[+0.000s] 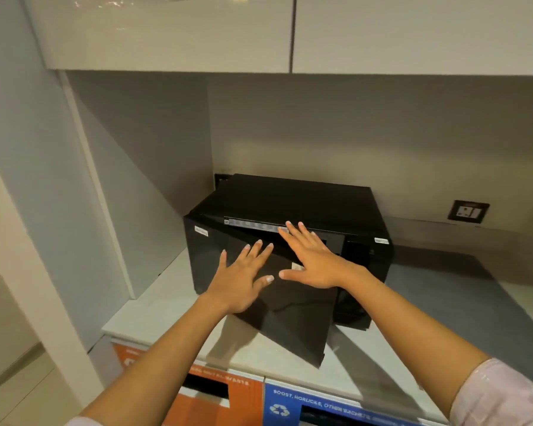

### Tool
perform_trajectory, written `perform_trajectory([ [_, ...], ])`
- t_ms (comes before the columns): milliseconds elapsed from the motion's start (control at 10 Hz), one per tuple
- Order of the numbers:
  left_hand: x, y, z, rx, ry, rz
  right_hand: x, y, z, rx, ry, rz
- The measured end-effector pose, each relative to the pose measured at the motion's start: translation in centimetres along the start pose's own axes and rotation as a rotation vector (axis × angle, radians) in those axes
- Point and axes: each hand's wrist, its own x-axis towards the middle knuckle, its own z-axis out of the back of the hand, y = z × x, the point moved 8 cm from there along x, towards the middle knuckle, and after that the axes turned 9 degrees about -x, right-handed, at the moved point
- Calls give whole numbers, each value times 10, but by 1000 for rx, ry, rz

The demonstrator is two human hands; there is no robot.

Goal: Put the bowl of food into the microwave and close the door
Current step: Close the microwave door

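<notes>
A black microwave (293,195) stands on a pale counter (154,305), in the corner under white cabinets. Its glossy black door (293,321) is hinged on the left and stands ajar, the free right edge swung toward me. My left hand (240,278) lies flat on the door's outer face, fingers spread. My right hand (308,256) is flat too, higher on the door, fingertips reaching the control strip (253,224) at the top front. Neither hand holds anything. The bowl of food is hidden; the microwave's inside cannot be seen.
A wall socket (468,211) sits on the back wall right of the microwave. Below the counter edge are an orange bin front (210,404) and a blue recycling bin front (293,404). A wall panel stands close on the microwave's left.
</notes>
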Motion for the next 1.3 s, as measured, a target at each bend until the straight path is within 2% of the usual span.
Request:
perform_trajectory([
  [200,37,-3,-13,43,-52,-14,3,-41,0,-322,-172,-127],
  [400,61,-4,-20,76,-58,2,12,-71,1,-404,-231,-244],
  [700,75,2,-28,115,-85,1,22,-84,-2,-429,-270,-255],
  [900,82,2,-27,94,-60,12,29,-93,-4,-422,-222,-308],
  [1100,64,-2,-25,54,-69,16,21,-86,1,-424,-178,-338],
  [1300,27,-23,-17,51,-159,-69,-21,-72,8,-314,-245,-356],
])
